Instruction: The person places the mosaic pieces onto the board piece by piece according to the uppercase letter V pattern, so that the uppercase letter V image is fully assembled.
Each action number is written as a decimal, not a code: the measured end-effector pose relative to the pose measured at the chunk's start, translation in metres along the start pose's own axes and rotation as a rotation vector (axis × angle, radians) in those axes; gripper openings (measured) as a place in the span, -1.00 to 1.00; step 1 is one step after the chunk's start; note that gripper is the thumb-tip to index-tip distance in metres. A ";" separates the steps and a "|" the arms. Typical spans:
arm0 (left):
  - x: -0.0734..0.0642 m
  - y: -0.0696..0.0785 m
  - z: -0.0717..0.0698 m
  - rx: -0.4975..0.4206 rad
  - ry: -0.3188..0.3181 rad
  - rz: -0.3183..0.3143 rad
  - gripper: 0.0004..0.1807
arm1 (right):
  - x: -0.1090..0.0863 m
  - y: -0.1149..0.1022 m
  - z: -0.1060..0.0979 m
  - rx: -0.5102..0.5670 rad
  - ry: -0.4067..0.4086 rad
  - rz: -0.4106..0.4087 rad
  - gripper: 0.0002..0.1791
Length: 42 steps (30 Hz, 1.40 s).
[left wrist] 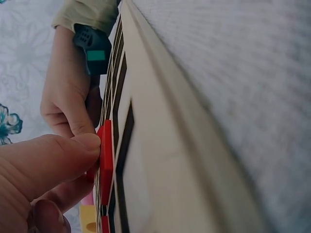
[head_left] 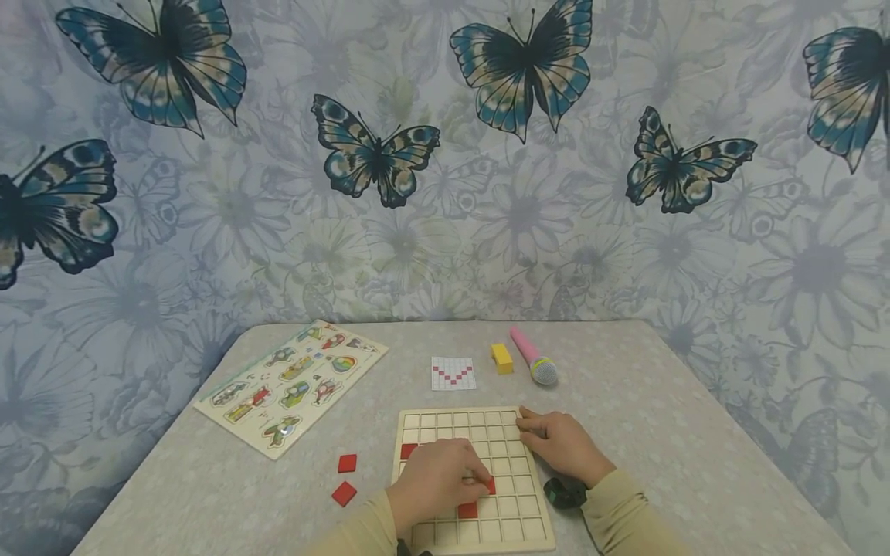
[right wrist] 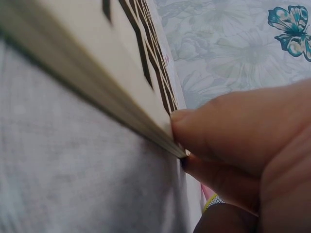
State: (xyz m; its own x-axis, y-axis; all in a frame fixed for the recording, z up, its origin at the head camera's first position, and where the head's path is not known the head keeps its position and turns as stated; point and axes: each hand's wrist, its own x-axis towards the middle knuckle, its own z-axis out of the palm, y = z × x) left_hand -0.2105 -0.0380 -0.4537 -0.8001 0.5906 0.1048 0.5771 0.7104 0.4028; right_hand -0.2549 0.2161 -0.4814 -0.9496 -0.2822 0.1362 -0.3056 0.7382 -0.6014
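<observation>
A wooden grid board [head_left: 514,506] lies in front of me with red square tiles in some of its cells. My left hand [head_left: 439,480] reaches over its middle and pinches a red tile [head_left: 491,486] between thumb and fingers, right at a cell. In the left wrist view the thumb presses on that tile's [left wrist: 106,162] near side. Another tile [head_left: 468,510] sits just nearer to me, and one more [head_left: 409,450] shows at the left edge, partly behind the hand. My right hand [head_left: 565,444] grips the board's right edge near the far corner, thumb on top.
Two loose red tiles [head_left: 347,463] lie left of the board. Beyond it are a pattern card [head_left: 453,374] with a red V, a yellow block [head_left: 501,359] and a pink toy microphone [head_left: 534,357]. A picture puzzle board [head_left: 292,386] lies at the far left.
</observation>
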 end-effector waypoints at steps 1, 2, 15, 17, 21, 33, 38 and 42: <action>0.000 0.000 0.000 0.002 0.000 -0.003 -0.93 | 0.000 0.000 0.000 0.000 -0.001 -0.001 -0.64; 0.000 0.000 0.000 0.004 0.001 -0.004 -0.93 | 0.000 0.000 0.000 0.000 -0.002 0.000 -0.64; -0.005 0.000 0.000 -0.016 0.027 -0.011 -0.93 | -0.001 -0.001 0.003 0.016 -0.004 -0.002 -0.64; -0.007 -0.001 0.000 -0.036 0.028 -0.011 -0.94 | -0.001 0.000 0.003 0.021 -0.005 -0.006 -0.64; -0.014 -0.007 -0.006 -0.071 0.057 -0.025 -0.90 | -0.001 0.001 0.004 0.025 -0.009 -0.005 -0.64; -0.079 -0.105 -0.084 -0.062 0.272 -0.305 -0.77 | -0.001 -0.003 0.000 0.029 -0.021 0.025 -0.63; -0.107 -0.150 -0.082 -0.190 0.241 -0.326 -0.71 | -0.002 -0.003 -0.001 0.024 -0.027 0.026 -0.63; -0.113 -0.169 -0.070 -0.287 0.195 -0.231 -0.66 | -0.002 -0.004 -0.002 0.015 -0.022 0.041 -0.64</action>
State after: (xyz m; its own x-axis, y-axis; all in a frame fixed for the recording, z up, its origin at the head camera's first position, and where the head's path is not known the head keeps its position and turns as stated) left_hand -0.2289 -0.2522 -0.4698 -0.9352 0.3248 0.1408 0.3315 0.6639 0.6704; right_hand -0.2518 0.2150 -0.4780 -0.9595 -0.2656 0.0936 -0.2651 0.7402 -0.6179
